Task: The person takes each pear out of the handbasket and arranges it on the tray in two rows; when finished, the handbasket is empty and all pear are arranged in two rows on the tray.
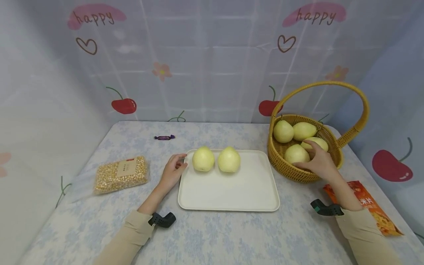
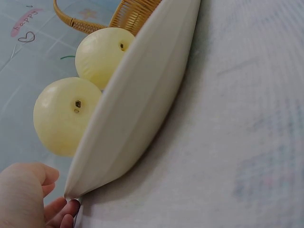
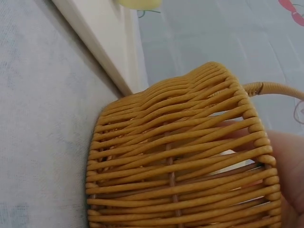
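Note:
On the white rectangular tray (image 1: 232,195), two pale yellow pears, the left one (image 1: 203,159) and the right one (image 1: 229,160), stand side by side near the far rim. My left hand (image 1: 173,170) is at the tray's left edge, its fingertips touching the rim near the corner. Inside the woven basket (image 1: 288,171) lie several pears, among them one at the far left (image 1: 283,131). My right hand (image 1: 319,162) reaches over the basket's near rim and holds the nearest pear (image 1: 296,154) between thumb and fingers. In the right wrist view the basket wall (image 3: 180,156) hides most of that grip.
The basket's tall handle (image 1: 362,106) arches over its right side. An orange snack bag (image 1: 367,206) lies beneath the right forearm. Left of the tray are a bag of corn kernels (image 1: 120,175) and a purple wrapped candy (image 1: 164,137). A printed curtain (image 1: 205,73) hangs behind the table.

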The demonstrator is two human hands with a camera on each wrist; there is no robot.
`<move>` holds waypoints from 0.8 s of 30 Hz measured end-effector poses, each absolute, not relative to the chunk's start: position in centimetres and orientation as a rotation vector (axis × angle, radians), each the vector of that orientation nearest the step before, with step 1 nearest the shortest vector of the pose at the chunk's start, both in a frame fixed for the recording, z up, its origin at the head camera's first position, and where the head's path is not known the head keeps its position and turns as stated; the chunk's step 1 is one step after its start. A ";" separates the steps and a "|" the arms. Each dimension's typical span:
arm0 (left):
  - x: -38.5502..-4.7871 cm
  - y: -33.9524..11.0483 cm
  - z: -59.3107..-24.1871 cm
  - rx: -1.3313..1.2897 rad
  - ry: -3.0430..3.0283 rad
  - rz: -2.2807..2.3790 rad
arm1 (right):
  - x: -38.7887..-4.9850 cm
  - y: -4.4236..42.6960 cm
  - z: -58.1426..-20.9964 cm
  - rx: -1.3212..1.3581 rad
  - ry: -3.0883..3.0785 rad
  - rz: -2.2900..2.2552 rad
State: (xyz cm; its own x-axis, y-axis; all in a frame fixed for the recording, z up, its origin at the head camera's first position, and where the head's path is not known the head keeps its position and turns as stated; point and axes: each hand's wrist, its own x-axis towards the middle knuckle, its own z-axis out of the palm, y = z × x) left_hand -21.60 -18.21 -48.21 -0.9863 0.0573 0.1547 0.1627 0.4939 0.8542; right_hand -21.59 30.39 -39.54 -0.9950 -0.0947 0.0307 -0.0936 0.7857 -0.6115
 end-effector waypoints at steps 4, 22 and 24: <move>-21.6 -18.2 -48.2 -0.200 -2.615 -1.522 | -21.3 30.0 -38.6 -0.074 2.969 -1.176; -21.5 -18.1 -48.1 -0.202 -2.617 -1.551 | -20.8 21.3 -35.0 -0.244 2.836 -1.495; -21.5 -18.1 -48.2 -0.194 -2.615 -1.554 | -20.8 20.6 -35.5 -0.280 2.836 -1.479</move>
